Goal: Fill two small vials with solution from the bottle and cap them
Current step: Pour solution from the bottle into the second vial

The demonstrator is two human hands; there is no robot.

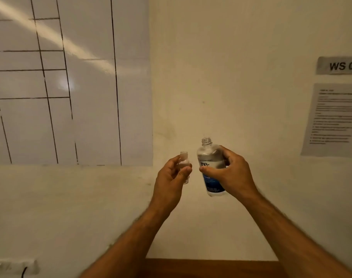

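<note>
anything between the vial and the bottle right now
Nothing. In the head view the vial in the left hand and the uncapped bottle in the right hand stand apart, with only bare wall showing through the gap.

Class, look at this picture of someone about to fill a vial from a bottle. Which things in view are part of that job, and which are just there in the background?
Part of the job:
- small vial, uncapped, held in the left hand
- bottle, cap off, gripped by the right hand

Just background:
- whiteboard with a drawn grid
- WS 03 sign
- printed sheet
- wooden table edge
</note>
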